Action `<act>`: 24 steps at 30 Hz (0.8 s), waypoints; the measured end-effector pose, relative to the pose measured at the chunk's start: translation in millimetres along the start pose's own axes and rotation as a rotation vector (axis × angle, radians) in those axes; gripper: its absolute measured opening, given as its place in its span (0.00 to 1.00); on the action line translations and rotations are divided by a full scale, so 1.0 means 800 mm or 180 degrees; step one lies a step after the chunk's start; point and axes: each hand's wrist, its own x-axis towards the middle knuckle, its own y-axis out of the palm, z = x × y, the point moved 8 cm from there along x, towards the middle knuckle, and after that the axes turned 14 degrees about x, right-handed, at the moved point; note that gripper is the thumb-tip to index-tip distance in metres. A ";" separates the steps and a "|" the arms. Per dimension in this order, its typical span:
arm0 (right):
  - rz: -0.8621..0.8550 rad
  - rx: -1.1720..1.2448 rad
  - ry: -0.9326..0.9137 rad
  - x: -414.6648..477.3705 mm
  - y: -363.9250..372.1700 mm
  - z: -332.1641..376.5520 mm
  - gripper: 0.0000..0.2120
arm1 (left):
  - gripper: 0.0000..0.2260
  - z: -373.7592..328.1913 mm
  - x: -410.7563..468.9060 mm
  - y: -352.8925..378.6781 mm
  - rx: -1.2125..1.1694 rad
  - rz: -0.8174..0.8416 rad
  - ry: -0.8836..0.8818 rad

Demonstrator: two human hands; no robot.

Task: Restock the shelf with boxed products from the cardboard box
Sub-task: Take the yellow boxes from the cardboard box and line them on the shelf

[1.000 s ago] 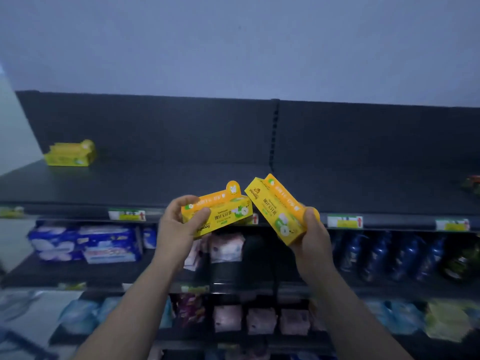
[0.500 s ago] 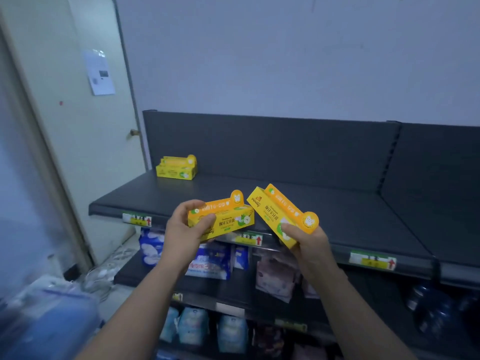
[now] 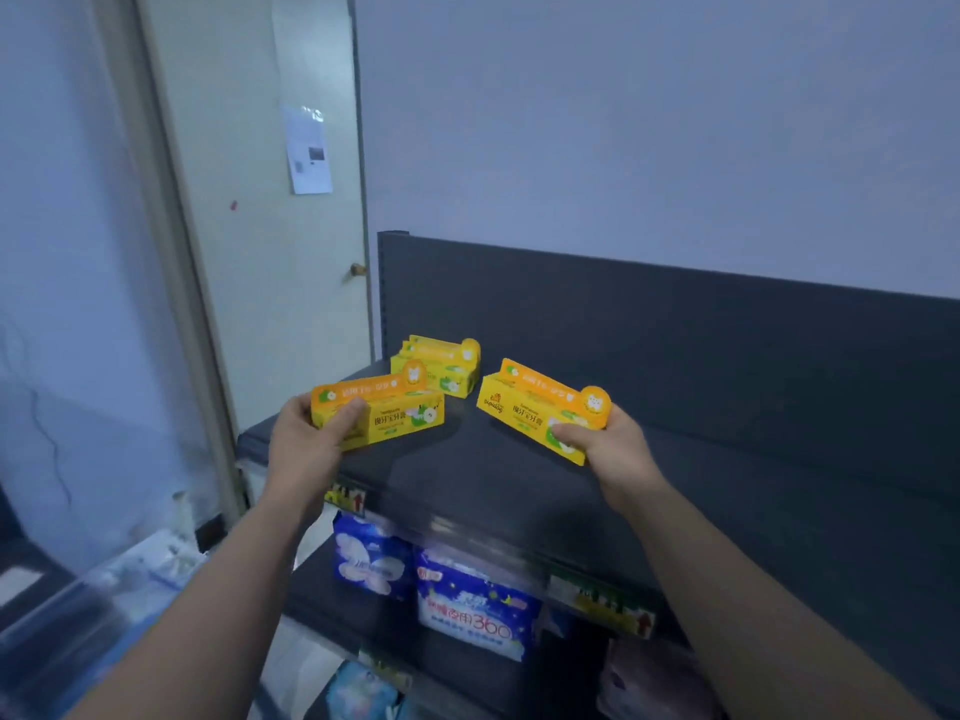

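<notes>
Stocked boxes (image 3: 441, 367) at shelf (image 3: 727, 491) corner, blue packs (image 3: 470, 610) below (lower tier), pale door (image 3: 270, 314), left hand (image 3: 306, 445) clasping left box (image 3: 395, 414), right hand (image 3: 615, 452) clasping right box (image 3: 530, 407).

Both boxes (image 3: 400, 418) — farther apart (nearer stack (image 3: 447, 366))

Blue pkg (image 3: 475, 610) shows "360"; txt on held yellow box (image 3: 524, 413) too blurry to read.

boxes (image 3: 530, 407): yellow, orange top | shelf (image 3: 727, 459): dark grey | packs (image 3: 467, 610): blue-white
</notes>
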 end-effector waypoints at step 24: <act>0.0033 -0.1520 0.0356 0.199 0.159 -0.096 0.32 | 0.08 0.052 0.244 0.018 0.0156 0.0718 -0.0253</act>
